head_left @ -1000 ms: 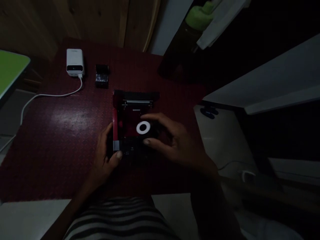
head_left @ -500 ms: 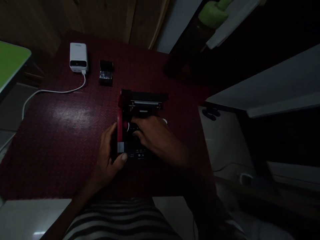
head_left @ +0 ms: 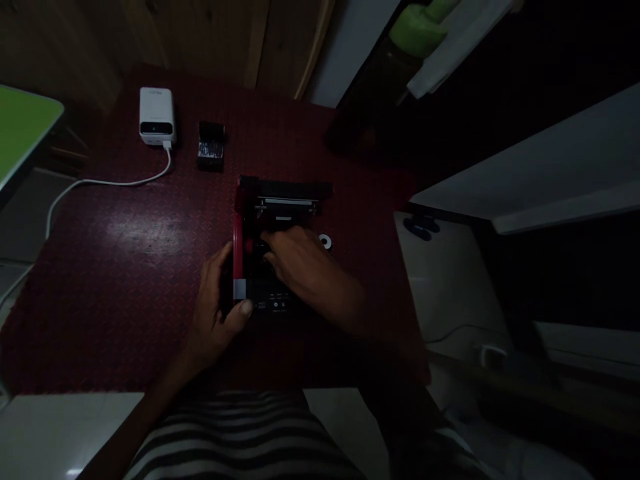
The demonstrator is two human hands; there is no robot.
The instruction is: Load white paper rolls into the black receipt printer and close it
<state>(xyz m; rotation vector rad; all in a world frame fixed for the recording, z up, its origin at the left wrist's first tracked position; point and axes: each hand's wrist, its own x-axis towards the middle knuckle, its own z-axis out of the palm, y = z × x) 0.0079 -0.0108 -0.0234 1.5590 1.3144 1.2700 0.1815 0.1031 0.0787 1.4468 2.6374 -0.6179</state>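
A small red and black device [head_left: 273, 213] with its lid open lies on the dark red mat [head_left: 125, 267]. My left hand [head_left: 217, 310] grips the device's left side, thumb on its near corner. My right hand [head_left: 305, 267] reaches into the open compartment with fingers curled; what they touch is hidden in the dark. A small white ring [head_left: 325, 241] lies on the mat just right of the device, beside my right hand.
A white power bank [head_left: 157, 115] with a white cable [head_left: 100, 183] sits at the mat's far left. A small black box [head_left: 211, 145] lies beside it. A green surface [head_left: 23, 130] is at far left, a white shelf [head_left: 540, 173] at right.
My right hand held the white ring over the device a second ago. The ring now lies on the mat to the right, and the hand has gone into the compartment.
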